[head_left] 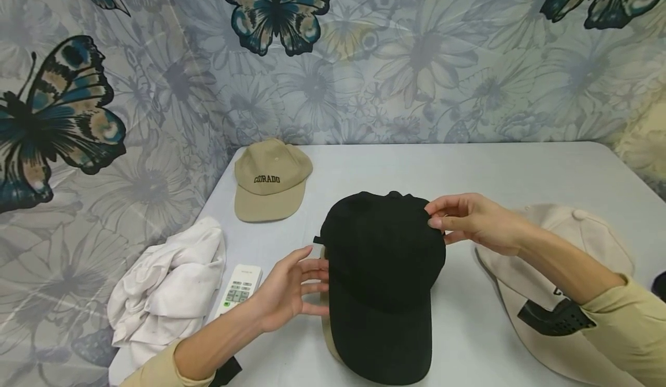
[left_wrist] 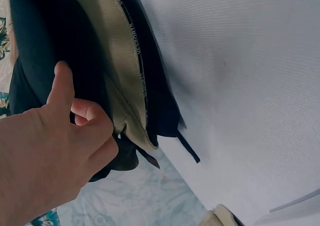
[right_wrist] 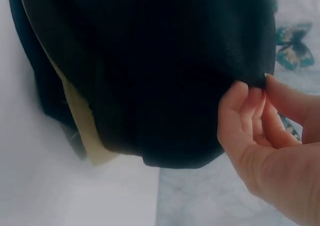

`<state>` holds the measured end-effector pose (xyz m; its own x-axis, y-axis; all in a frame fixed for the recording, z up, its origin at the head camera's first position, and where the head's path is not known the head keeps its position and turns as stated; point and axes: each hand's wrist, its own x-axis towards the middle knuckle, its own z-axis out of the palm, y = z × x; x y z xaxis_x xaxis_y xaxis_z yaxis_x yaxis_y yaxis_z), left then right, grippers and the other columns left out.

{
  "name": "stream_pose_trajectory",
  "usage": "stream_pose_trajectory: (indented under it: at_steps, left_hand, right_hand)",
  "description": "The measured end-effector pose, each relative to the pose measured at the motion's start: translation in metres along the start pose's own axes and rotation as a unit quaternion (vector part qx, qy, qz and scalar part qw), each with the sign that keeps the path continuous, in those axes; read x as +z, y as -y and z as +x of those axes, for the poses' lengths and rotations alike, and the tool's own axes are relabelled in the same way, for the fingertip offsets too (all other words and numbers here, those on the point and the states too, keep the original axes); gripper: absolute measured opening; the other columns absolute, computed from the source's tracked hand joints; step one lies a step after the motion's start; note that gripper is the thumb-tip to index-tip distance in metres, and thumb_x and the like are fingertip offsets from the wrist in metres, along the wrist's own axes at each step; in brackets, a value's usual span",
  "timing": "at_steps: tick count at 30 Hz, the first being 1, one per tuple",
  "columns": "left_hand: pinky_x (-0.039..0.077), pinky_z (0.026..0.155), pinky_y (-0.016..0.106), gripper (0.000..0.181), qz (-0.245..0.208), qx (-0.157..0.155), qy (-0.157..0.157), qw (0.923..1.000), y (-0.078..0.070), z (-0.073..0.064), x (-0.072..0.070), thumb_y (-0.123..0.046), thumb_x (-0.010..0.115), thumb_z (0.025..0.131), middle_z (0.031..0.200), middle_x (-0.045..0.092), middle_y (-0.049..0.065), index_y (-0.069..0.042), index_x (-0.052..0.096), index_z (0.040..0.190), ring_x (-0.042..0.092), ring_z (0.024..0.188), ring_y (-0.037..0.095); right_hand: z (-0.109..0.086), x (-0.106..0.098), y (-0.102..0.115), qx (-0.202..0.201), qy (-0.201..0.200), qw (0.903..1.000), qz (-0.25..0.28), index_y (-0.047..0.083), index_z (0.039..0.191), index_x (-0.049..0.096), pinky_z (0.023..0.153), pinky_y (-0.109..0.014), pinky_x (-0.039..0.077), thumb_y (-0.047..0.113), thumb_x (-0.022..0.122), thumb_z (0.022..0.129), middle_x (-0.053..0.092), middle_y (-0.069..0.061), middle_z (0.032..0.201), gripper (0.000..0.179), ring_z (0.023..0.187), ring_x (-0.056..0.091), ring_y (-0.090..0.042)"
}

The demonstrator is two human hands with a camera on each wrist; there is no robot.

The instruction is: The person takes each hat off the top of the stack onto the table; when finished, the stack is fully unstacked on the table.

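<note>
A black cap (head_left: pixel 382 294) sits on top of a stack of caps in the middle of the table, its brim toward me. Under it shows a khaki cap (left_wrist: pixel 112 30), and a dark cap (left_wrist: pixel 162 105) lies lowest in the left wrist view. My left hand (head_left: pixel 286 291) touches the stack's left side with spread fingers. At the crown's upper right, my right hand (head_left: pixel 478 222) pinches the black fabric between thumb and fingertips. The right wrist view shows this pinch (right_wrist: pixel 260 85) close up.
A tan cap with lettering (head_left: pixel 273 181) lies at the back left of the white table (head_left: pixel 442 167). Crumpled white cloth (head_left: pixel 171 286) and a remote control (head_left: pixel 241 286) are on the left. Cream caps (head_left: pixel 531 329) lie under my right forearm. Behind hangs a butterfly-patterned curtain (head_left: pixel 416 86).
</note>
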<state>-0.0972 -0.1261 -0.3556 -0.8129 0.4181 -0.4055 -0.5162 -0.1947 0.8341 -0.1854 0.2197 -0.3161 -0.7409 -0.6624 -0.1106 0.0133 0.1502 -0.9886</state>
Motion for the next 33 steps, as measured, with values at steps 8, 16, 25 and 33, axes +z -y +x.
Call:
stream_pose_trajectory:
  at_steps: [8,16,25,33]
  left_hand:
    - [0.048,0.088,0.041,0.066,0.004,-0.007,0.025,0.9996,0.001,-0.001,-0.001,-0.046,0.037,0.099,0.124,0.05,0.016,0.007,0.033,0.138,0.056,0.104,0.025]
    - [0.045,0.093,0.046,0.07,0.0,-0.01,0.045,0.9989,0.003,-0.005,0.0,-0.044,0.036,0.099,0.138,0.043,0.025,0.01,0.026,0.142,0.052,0.117,0.03]
    - [0.045,0.092,0.049,0.069,-0.019,0.0,0.032,0.9993,0.003,-0.01,0.004,-0.045,0.038,0.098,0.134,0.041,0.02,0.005,0.028,0.144,0.05,0.115,0.028]
    - [0.044,0.094,0.049,0.068,-0.009,-0.004,0.039,0.9992,0.001,-0.011,0.005,-0.046,0.039,0.098,0.136,0.041,0.019,0.003,0.028,0.145,0.049,0.116,0.028]
  right_hand:
    - [-0.002,0.0,0.001,-0.004,-0.011,0.9999,0.001,0.008,0.108,0.06,0.083,-0.038,0.052,0.002,0.056,0.095,0.061,0.0,0.093,0.014,0.087,0.059,-0.015]
    - [-0.006,-0.001,0.005,-0.007,-0.009,0.9999,-0.008,0.007,0.109,0.059,0.082,-0.038,0.052,0.003,0.056,0.096,0.061,0.0,0.094,0.014,0.087,0.06,-0.015]
    - [-0.007,0.002,0.007,0.008,-0.03,0.9993,-0.018,0.003,0.112,0.057,0.083,-0.037,0.052,0.005,0.057,0.096,0.06,-0.002,0.098,0.017,0.089,0.059,-0.016]
    - [-0.004,0.007,0.013,0.033,-0.085,0.995,-0.04,-0.008,0.118,0.05,0.081,-0.036,0.053,0.008,0.061,0.094,0.059,-0.007,0.099,0.031,0.089,0.059,-0.017]
